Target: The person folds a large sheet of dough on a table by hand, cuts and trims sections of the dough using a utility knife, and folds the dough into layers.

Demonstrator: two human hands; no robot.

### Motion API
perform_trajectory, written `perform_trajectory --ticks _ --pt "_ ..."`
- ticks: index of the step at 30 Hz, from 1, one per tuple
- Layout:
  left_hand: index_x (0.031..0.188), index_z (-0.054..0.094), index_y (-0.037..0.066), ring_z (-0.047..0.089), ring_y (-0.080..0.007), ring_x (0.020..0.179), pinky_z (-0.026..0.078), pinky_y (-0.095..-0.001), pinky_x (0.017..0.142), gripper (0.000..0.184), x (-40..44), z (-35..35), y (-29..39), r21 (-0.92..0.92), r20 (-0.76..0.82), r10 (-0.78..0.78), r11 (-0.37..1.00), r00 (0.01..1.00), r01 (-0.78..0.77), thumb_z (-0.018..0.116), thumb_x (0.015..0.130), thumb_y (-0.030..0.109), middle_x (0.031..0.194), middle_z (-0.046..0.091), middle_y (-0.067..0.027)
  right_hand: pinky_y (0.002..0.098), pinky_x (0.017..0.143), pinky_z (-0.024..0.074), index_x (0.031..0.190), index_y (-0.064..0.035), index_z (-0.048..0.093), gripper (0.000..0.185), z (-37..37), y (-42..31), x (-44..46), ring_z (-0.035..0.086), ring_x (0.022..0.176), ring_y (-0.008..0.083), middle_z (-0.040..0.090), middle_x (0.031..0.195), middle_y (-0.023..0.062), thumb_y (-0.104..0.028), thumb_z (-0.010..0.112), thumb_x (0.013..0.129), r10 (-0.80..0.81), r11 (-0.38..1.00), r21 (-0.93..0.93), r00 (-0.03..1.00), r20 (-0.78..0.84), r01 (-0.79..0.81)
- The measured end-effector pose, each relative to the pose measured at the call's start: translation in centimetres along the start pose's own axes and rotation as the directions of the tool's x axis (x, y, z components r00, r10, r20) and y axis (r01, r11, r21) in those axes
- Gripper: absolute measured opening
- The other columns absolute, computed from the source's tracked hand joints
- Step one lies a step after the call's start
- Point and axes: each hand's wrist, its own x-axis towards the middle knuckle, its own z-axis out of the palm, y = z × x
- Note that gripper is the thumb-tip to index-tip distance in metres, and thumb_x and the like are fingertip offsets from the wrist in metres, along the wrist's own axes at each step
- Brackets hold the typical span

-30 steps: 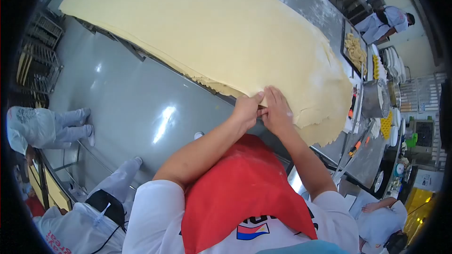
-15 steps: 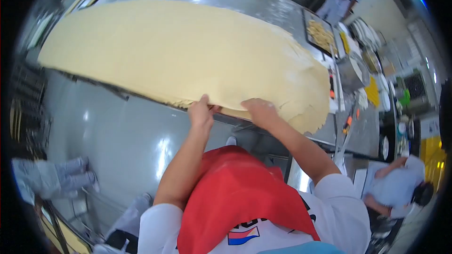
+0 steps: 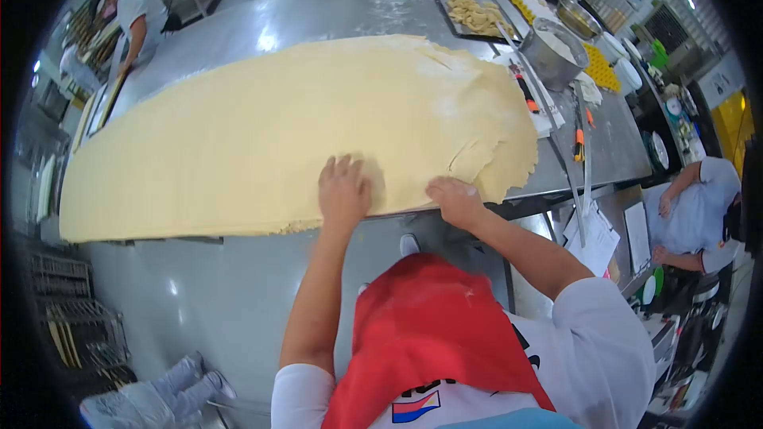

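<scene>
A broad, pale yellow dough sheet (image 3: 238, 127) covers much of the steel table and reaches its near edge. My left hand (image 3: 345, 193) rests on the dough a little in from that edge, fingers stretched out and apart. To its right, my right hand (image 3: 458, 202) has its fingers curled at the near edge, closed on the dough. Close to the right hand, the dough's right end is ragged and shows a crease or tear, with white flour dusted farther back.
A tray of dough pieces (image 3: 477, 16) stands at the back right. Nearby are a metal pot (image 3: 554, 54), a yellow egg tray (image 3: 602, 68), orange-handled cutters (image 3: 579, 143) and long metal strips (image 3: 566, 160). Co-workers stand at the far left (image 3: 141, 20) and right (image 3: 690, 206).
My left hand has left the near edge and now lies flat on the dough. My right hand stays by the edge, where the lifted dough has come down. The view has turned.
</scene>
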Motion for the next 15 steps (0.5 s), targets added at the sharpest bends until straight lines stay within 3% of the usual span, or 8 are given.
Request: perform_trajectory --ticks 1,3,4,5,7,9,11,15 --pt "0.123 0.065 0.007 0.052 -0.0415 0.127 0.04 -0.057 0.105 0.039 0.7 1.1 1.1 0.13 0.117 0.068 0.988 0.991 -0.084 0.062 0.094 0.032 0.134 0.06 -0.0173 0.043 0.091 0.0555 0.111 -0.0085 0.069 0.03 -1.5 -0.5 0.6 0.066 0.111 0.0284 0.069 0.114 0.0089 -0.009 0.059 0.082 0.015 1.0 -0.007 1.0 -0.012 -0.015" --pt "0.135 0.059 0.009 0.044 -0.0444 0.138 0.033 -0.0626 0.112 0.048 1.2 2.8 1.9 0.241 0.244 0.12 0.954 0.962 -0.18 0.058 0.096 0.037 0.147 0.051 -0.0185 0.0457 0.093 0.0543 0.109 -0.0081 0.07 0.026 -4.4 -0.7 1.3 0.067 0.11 0.0307 0.07 0.111 0.0091 -0.012 0.059 0.085 0.109 0.993 0.008 0.917 0.384 -0.122" --pt "0.144 0.051 0.01 0.033 -0.0451 0.144 0.024 -0.0674 0.114 0.057 0.8 3.6 1.8 0.273 0.281 0.087 0.947 0.956 -0.167 0.052 0.097 0.042 0.155 0.042 -0.016 0.0457 0.093 0.0543 0.109 -0.0081 0.07 0.026 -4.1 0.8 1.8 0.067 0.11 0.0307 0.07 0.111 0.0091 -0.012 0.059 0.085 0.113 0.992 0.003 0.917 0.384 -0.123" --pt "0.152 0.043 0.011 0.023 -0.0458 0.15 0.015 -0.0723 0.116 0.065 0.5 4.4 1.6 0.309 0.322 0.05 0.938 0.945 -0.155 0.047 0.098 0.047 0.163 0.032 -0.0135 0.0468 0.096 0.0528 0.114 -0.0072 0.068 0.029 -3.5 2.5 2.1 0.065 0.113 0.0322 0.068 0.116 0.0108 -0.017 0.058 0.088 0.092 0.987 0.099 0.953 0.288 -0.126" --pt "0.154 0.041 0.01 0.021 -0.0452 0.151 0.013 -0.0715 0.117 0.068 1.2 4.8 1.7 0.308 0.377 0.048 0.935 0.925 -0.174 0.045 0.099 0.049 0.164 0.031 -0.013 0.048 0.099 0.0513 0.119 -0.0064 0.067 0.032 -2.6 4.8 4.6 0.063 0.116 0.0337 0.067 0.122 0.0125 -0.021 0.057 0.091 0.074 0.969 0.219 0.98 0.182 -0.114" --pt "0.155 0.038 0.01 0.019 -0.0446 0.152 0.011 -0.0707 0.118 0.07 2.5 5.2 2.2 0.315 0.433 0.044 0.929 0.9 -0.197 0.042 0.099 0.052 0.165 0.029 -0.0126 0.0459 0.114 0.0387 0.138 0.001 0.053 0.048 -2.1 7.1 9.5 0.047 0.137 0.0383 0.05 0.146 0.0227 -0.022 0.053 0.096 0.242 0.935 0.247 0.967 0.079 -0.254" --pt "0.157 0.035 0.008 0.02 -0.0461 0.152 0.013 -0.0697 0.118 0.073 4.8 6.6 3.4 0.274 0.483 0.094 0.928 0.87 -0.253 0.043 0.1 0.054 0.165 0.028 -0.0151 0.0473 0.122 0.0274 0.151 0.004 0.035 0.063 1.2 11.5 14.6 0.029 0.149 0.0394 0.031 0.16 0.0252 -0.029 0.051 0.099 0.222 0.957 0.153 0.963 0.152 -0.245" --pt "0.156 0.036 0.009 0.018 -0.0447 0.153 0.012 -0.0686 0.119 0.074 7.1 7.2 4.9 0.249 0.576 0.076 0.932 0.814 -0.263 0.043 0.099 0.055 0.166 0.025 -0.0144 0.0533 0.125 0.0134 0.155 0.0033 0.028 0.074 5.9 19.6 25.0 0.019 0.154 0.0361 0.026 0.164 0.0231 -0.045 0.043 0.102 0.251 0.962 -0.104 0.967 -0.043 -0.254"
